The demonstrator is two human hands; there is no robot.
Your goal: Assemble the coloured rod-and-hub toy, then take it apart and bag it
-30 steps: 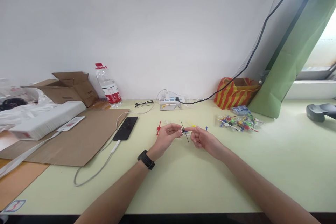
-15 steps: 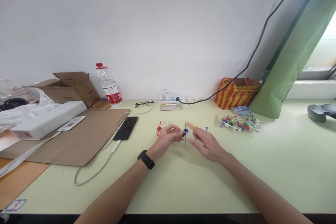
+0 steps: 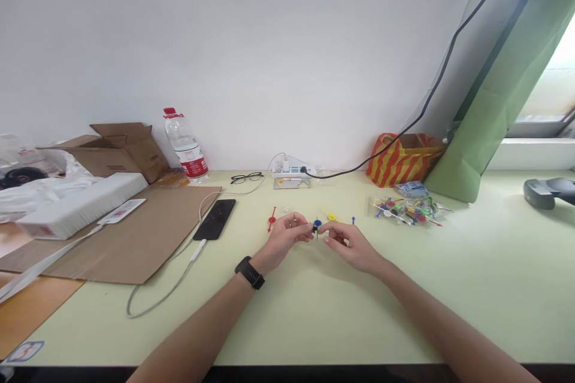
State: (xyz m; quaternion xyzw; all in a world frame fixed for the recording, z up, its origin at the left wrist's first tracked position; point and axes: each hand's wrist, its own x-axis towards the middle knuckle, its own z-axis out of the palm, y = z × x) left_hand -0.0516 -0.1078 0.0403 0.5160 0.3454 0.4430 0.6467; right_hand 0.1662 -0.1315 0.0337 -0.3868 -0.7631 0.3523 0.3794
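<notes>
My left hand [image 3: 290, 232], wearing a black watch [image 3: 250, 273], is closed in a pinch on a small black plastic piece [image 3: 315, 229]. Mounted on that piece is a blue disc [image 3: 318, 223] with a thin dark rod across it, roughly upright. My right hand [image 3: 348, 242] is just to the right, its index finger and thumb apart and curved. Its index fingertip is close beside the blue disc; whether it touches cannot be made out. A red double-ended part [image 3: 272, 220] lies left of the hands, with a yellow part [image 3: 332, 216] and a blue arrow-tipped part [image 3: 353, 221] behind the right hand.
A clear bag of coloured parts [image 3: 411, 211] lies at right, before a red-yellow striped bag [image 3: 399, 158]. Left are a phone [image 3: 215, 219], cardboard sheet [image 3: 148, 239], water bottle [image 3: 186, 149] and open box [image 3: 119, 152]. Glasses [image 3: 247, 178] and a power strip [image 3: 291, 169] sit along the wall.
My right index finger has come down and inward beside the blue disc. The dark rod looks shorter than before. The left hand stays put; the yellow part shows more clearly.
</notes>
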